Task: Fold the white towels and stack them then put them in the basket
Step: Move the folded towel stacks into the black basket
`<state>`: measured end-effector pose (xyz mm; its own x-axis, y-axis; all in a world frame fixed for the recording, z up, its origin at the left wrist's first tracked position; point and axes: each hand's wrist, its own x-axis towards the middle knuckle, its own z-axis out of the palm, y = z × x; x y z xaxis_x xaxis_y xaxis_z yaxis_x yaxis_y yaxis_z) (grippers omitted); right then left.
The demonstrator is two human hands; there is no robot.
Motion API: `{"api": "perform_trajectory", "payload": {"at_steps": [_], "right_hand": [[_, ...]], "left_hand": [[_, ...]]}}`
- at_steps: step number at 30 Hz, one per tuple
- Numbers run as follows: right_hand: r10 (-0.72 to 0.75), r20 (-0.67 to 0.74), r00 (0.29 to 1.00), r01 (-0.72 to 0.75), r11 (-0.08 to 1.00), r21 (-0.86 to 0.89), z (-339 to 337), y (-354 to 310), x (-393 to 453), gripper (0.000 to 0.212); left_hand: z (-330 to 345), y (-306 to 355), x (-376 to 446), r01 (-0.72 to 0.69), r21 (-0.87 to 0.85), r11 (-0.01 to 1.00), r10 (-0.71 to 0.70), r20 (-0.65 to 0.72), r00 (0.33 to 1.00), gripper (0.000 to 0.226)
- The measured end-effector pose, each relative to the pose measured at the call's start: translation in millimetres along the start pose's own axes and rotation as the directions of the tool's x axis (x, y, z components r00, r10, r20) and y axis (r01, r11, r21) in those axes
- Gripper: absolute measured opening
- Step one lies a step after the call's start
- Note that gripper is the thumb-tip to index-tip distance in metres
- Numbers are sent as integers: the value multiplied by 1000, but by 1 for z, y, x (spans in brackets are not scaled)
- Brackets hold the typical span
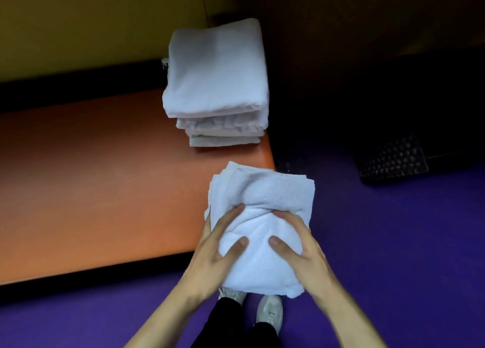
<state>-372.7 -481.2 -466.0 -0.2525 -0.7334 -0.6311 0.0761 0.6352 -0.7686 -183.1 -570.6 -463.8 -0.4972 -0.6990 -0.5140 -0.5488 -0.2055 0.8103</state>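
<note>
Both hands held a bundle of folded white towels [262, 216] off the table's near corner, above the purple floor [393, 242]. The left hand [217, 250] gripped its left side, thumb on top and fingers wrapped underneath; the right hand [296, 245] clasped the right side the same way. Beyond the hands, a stack of folded towels [215, 85] sat at the far end of the orange table [91, 190]. Far right of the right hand stood a dark basket [393, 161].
</note>
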Motion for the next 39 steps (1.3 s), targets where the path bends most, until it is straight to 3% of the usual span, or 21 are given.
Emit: {"api": "perform_trajectory", "payload": {"at_steps": [3, 8, 10, 14, 17, 19, 22, 27, 31, 35, 39], "right_hand": [[39, 138, 990, -37, 999, -19, -9, 3, 1, 66], [-27, 41, 999, 30, 997, -64, 1, 13, -2, 67], [-35, 38, 999, 36, 998, -42, 1, 19, 2, 67], [-44, 42, 998, 37, 985, 166, -9, 26, 13, 54], [37, 98, 994, -81, 865, 495, -17, 24, 18, 33], [45, 131, 990, -111, 825, 554, -18, 22, 19, 34], [15, 146, 989, -85, 868, 490, -10, 21, 18, 51], [-30, 18, 999, 23, 939, 344, 14, 29, -3, 66], [-11, -16, 1000, 15, 945, 327, 21, 37, -21, 64], [-33, -7, 999, 33, 944, 327, 17, 29, -13, 61], [-63, 2, 998, 59, 954, 295, 12, 30, 3, 58]], "left_hand": [[-3, 4, 2, 29, -46, 999, -25, 90, 996, 62], [3, -12, -1, 27, 92, 995, -26, -10, 1000, 74], [7, -16, 0, 15, 54, 998, -14, -27, 1000, 76], [17, -16, 5, -15, -21, 1000, 14, -54, 998, 80], [20, -15, 5, -37, -80, 996, 31, -73, 997, 76], [16, -13, 4, -45, -125, 991, 36, -73, 997, 74], [6, -14, 6, -39, -155, 987, 31, -56, 998, 72], [-14, -10, 4, -4, -216, 976, 0, -16, 1000, 66], [-18, -11, -9, 9, -227, 974, 2, 50, 999, 64], [-20, -13, 0, 93, -329, 940, -85, 41, 996, 73], [-20, -17, 9, 48, -187, 981, -37, 62, 997, 68]]}}
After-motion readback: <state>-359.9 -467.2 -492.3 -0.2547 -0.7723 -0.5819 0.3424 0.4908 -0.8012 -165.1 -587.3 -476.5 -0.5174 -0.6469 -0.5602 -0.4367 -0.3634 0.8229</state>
